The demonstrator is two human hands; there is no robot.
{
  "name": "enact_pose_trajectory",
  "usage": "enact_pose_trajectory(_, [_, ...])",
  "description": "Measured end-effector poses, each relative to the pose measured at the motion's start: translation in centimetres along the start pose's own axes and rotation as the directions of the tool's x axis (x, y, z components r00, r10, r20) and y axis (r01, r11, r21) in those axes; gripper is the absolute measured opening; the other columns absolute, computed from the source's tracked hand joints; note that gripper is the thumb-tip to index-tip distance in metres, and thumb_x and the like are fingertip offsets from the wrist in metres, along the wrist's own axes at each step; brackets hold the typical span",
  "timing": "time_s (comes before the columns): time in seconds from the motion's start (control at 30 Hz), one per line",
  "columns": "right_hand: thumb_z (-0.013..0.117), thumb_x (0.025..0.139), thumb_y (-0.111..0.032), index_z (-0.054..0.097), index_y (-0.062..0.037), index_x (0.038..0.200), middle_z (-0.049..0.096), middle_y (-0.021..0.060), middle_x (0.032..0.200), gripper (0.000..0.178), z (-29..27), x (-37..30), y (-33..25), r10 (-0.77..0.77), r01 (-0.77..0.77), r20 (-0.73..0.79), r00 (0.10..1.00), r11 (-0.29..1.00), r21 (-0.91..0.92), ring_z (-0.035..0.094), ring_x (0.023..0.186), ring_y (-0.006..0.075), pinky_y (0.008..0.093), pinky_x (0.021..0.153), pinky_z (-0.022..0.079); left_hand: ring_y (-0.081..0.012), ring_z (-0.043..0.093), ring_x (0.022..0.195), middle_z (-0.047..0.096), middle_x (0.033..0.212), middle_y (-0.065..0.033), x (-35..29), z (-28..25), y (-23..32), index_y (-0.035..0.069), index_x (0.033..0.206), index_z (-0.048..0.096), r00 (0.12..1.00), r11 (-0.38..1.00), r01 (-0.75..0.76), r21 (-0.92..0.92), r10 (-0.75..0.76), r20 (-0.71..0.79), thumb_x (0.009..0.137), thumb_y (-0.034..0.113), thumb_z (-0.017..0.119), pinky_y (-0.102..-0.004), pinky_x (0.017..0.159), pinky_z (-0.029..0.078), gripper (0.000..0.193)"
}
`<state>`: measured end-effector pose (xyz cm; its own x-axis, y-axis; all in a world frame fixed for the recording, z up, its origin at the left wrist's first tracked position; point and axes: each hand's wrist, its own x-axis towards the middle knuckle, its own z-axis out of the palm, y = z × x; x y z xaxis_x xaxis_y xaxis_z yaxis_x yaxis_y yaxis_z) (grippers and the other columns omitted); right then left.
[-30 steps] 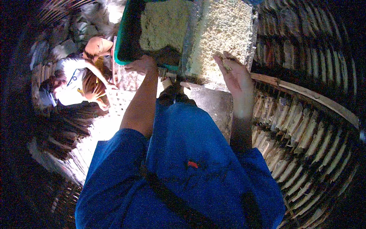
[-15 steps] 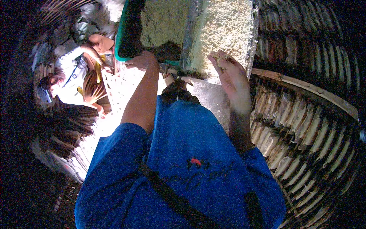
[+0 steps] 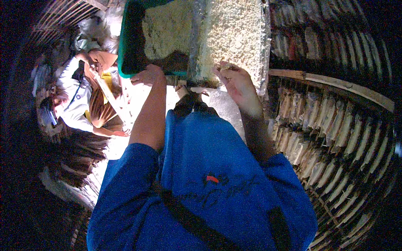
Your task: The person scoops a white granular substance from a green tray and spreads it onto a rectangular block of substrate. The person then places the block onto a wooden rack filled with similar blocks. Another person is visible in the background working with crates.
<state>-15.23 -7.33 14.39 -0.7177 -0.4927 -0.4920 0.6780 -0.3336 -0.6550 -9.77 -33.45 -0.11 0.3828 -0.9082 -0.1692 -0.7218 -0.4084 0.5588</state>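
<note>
A green tub (image 3: 122,58), deep and dark inside, holds a pale crumbly mass (image 3: 165,31). My left hand (image 3: 149,75) is bent over the tub's near rim, with its fingers curled at the edge. To the right of the tub lies a bed of whitish, grain-like crumbs (image 3: 236,35) on clear plastic sheeting (image 3: 264,54). Above the near end of that bed is my right hand (image 3: 238,85), its fingers curled around some of the crumbs, a few of which show at the fingertips.
On the left a co-worker (image 3: 73,92) in a white top sits low, one hand (image 3: 119,133) on a brightly lit surface. Slatted racks with rows of pale flat pieces (image 3: 331,113) stand on the right, behind a curved wooden rail (image 3: 347,85). White plastic bags (image 3: 102,29) are piled at the far left.
My right hand has moved left over the crumb bed and its fingers have curled in more. The left hand stays by the tub's rim. The whole view has shifted slightly.
</note>
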Motion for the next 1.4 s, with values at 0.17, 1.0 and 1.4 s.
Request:
enact_pose_trajectory(0.17, [0.055, 0.087, 0.007, 0.056, 0.0112, 0.109, 0.059, 0.0163, 0.113, 0.023, -0.4, -0.9, -0.3, 0.044, -0.045, -0.118, 0.992, 0.999, -0.005, 0.059, 0.113, 0.0304, 0.0426, 0.111, 0.042, -0.0413, 0.065, 0.092, 0.032, 0.129, -0.0214, -0.6, -1.0, 0.6, -0.009, 0.132, 0.021, 1.000, 1.000, -0.006, 0.000, 0.006, -0.011, 0.074, 0.011, 0.068, -0.0479, 0.080, 0.061, 0.077])
enact_pose_trajectory(1.0, [0.043, 0.101, -0.014, 0.036, 0.0098, 0.141, 0.035, 0.0200, 0.151, 0.047, -9.0, 14.1, -14.9, -0.217, 0.250, -0.164, 0.962, 0.942, 0.222, 0.032, 0.141, 0.0339, 0.0414, 0.117, 0.031, -0.0395, 0.067, 0.085, 0.032, 0.130, -0.0200, 0.2, -0.4, 0.2, -0.008, 0.133, 0.019, 0.999, 1.000, 0.007, 0.017, -0.008, 0.031, 0.076, 0.010, 0.069, -0.0477, 0.079, 0.061, 0.078])
enact_pose_trajectory(1.4, [0.037, 0.101, -0.016, 0.048, -0.0020, 0.137, 0.045, 0.0222, 0.143, 0.040, -9.2, 22.5, -23.3, -0.282, 0.262, 0.040, 0.959, 0.929, 0.260, 0.043, 0.132, 0.0394, 0.0597, 0.116, 0.027, -0.0418, 0.064, 0.091, 0.034, 0.130, -0.0220, 1.0, 1.0, -1.0, -0.009, 0.134, 0.022, 1.000, 1.000, -0.018, 0.016, 0.018, 0.023, 0.078, 0.011, 0.065, -0.0491, 0.076, 0.059, 0.073])
